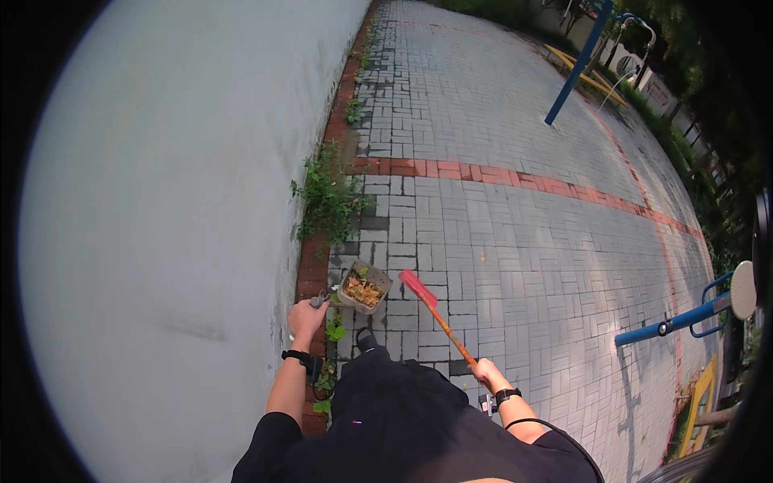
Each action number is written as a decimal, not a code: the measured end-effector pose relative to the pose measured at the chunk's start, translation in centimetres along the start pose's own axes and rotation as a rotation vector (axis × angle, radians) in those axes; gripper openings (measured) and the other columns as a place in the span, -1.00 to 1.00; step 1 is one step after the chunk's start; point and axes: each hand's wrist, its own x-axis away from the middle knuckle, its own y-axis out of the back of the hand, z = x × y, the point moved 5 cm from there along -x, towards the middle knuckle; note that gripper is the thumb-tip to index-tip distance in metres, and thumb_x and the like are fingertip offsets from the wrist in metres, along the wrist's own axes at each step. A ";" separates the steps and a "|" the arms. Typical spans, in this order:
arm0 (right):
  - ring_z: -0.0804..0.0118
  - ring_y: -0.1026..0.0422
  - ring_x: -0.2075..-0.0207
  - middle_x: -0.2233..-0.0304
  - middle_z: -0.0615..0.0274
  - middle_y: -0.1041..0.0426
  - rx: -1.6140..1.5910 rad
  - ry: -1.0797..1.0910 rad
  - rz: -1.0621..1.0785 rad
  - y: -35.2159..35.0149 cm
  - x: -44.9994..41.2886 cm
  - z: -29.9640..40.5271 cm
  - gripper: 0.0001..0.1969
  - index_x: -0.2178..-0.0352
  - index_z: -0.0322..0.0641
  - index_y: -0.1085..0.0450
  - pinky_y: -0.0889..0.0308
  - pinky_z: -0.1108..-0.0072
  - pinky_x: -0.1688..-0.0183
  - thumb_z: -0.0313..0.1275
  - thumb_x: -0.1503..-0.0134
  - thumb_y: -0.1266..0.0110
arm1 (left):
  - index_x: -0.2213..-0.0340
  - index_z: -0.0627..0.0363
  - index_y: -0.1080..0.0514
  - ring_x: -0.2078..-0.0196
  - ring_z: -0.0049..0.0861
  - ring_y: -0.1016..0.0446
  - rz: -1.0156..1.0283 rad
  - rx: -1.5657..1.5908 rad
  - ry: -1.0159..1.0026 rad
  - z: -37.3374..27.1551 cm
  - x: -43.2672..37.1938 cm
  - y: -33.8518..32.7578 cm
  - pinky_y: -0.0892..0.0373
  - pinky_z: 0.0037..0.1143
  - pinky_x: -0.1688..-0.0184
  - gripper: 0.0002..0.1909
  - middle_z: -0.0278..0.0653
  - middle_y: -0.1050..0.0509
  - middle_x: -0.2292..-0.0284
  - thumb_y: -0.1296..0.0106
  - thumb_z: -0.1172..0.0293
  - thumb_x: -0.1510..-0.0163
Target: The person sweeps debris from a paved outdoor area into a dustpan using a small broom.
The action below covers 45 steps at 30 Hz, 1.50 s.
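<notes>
My left hand (308, 318) is closed around the grey end of a handle (316, 302), close to the wall. Beside it is a box-shaped dustpan (377, 276), which seems to belong to that handle. Dry brown leaves (363, 293) and a few green ones lie inside it. My right hand (483, 371) grips the orange patterned stick of a broom (448, 330). The broom's red head (418, 287) points toward the dustpan, a short gap to its right. Whether the head touches the paving is hard to tell. One dark shoe (365, 339) shows just below the dustpan.
A pale wall (181, 181) runs along the left, with a red brick border (313, 271) at its foot. Weeds (331, 196) grow from that border. Grey paving (513, 241) spreads rightward. Blue exercise-equipment posts stand upper right (577, 66) and right (664, 326).
</notes>
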 end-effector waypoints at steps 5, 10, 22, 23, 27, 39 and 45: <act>0.38 -0.32 0.71 0.70 0.19 -0.37 -0.141 0.039 0.041 5.5 -4.0 9.2 -0.64 0.50 -0.37 -0.42 -0.23 0.47 0.66 -0.21 -0.14 -0.11 | 0.39 0.06 -0.60 0.31 -0.09 -0.55 0.080 0.066 -0.042 -4.0 -8.9 -0.1 -0.46 -0.24 0.22 -0.51 -0.03 -0.58 0.42 -0.16 -0.14 0.14; 0.44 -0.21 0.72 0.68 0.30 -0.29 -0.416 -0.021 0.121 9.1 -7.2 16.6 -0.68 0.51 -0.27 -0.34 -0.13 0.53 0.69 -0.22 -0.16 -0.11 | 0.39 0.03 -0.61 0.31 -0.09 -0.55 0.051 0.059 -0.047 -8.9 -17.5 0.4 -0.46 -0.25 0.23 -0.52 -0.04 -0.58 0.43 -0.16 -0.14 0.13; 0.23 -0.40 0.69 0.70 0.09 -0.40 -0.167 -0.018 0.067 20.5 -30.1 25.3 -0.60 0.63 -0.41 -0.37 -0.29 0.35 0.64 -0.23 -0.09 -0.12 | 0.40 0.16 -0.59 0.30 -0.08 -0.56 0.081 0.002 -0.035 -26.1 -39.6 -3.7 -0.45 -0.25 0.22 -0.46 0.01 -0.57 0.43 -0.17 -0.14 0.13; 0.19 -0.42 0.69 0.70 0.05 -0.41 -0.095 -0.004 0.045 22.0 -32.1 26.6 -0.62 0.63 -0.44 -0.38 -0.31 0.34 0.62 -0.26 -0.06 -0.09 | 0.40 0.16 -0.59 0.30 -0.08 -0.56 0.071 -0.006 -0.036 -28.3 -41.5 -4.1 -0.45 -0.25 0.22 -0.46 0.01 -0.57 0.43 -0.17 -0.14 0.13; 0.13 -0.45 0.69 0.71 0.01 -0.42 -0.140 0.020 0.151 27.7 -38.4 31.1 -0.67 0.58 -0.47 -0.45 -0.34 0.30 0.59 -0.31 -0.01 0.00 | 0.40 0.14 -0.59 0.31 -0.09 -0.55 0.057 -0.030 0.008 -36.1 -46.8 -4.3 -0.45 -0.26 0.22 -0.46 -0.02 -0.58 0.43 -0.16 -0.16 0.13; 0.34 -0.30 0.72 0.68 0.20 -0.34 -0.480 0.012 0.280 44.4 -54.7 49.1 -0.75 0.52 -0.33 -0.38 -0.20 0.46 0.71 -0.34 -0.15 -0.04 | 0.42 0.10 -0.60 0.33 -0.06 -0.55 0.009 -0.010 0.037 -49.8 -69.4 -4.7 -0.44 -0.24 0.25 -0.50 -0.01 -0.57 0.44 -0.17 -0.14 0.11; 0.27 -0.31 0.73 0.71 0.15 -0.34 -0.455 -0.030 0.233 51.4 -60.7 59.4 -0.72 0.58 -0.38 -0.37 -0.21 0.39 0.69 -0.35 -0.11 -0.06 | 0.37 0.00 -0.61 0.29 -0.10 -0.55 0.090 -0.039 0.007 -53.9 -84.7 -7.5 -0.44 -0.26 0.22 -0.54 -0.05 -0.58 0.39 -0.16 -0.13 0.10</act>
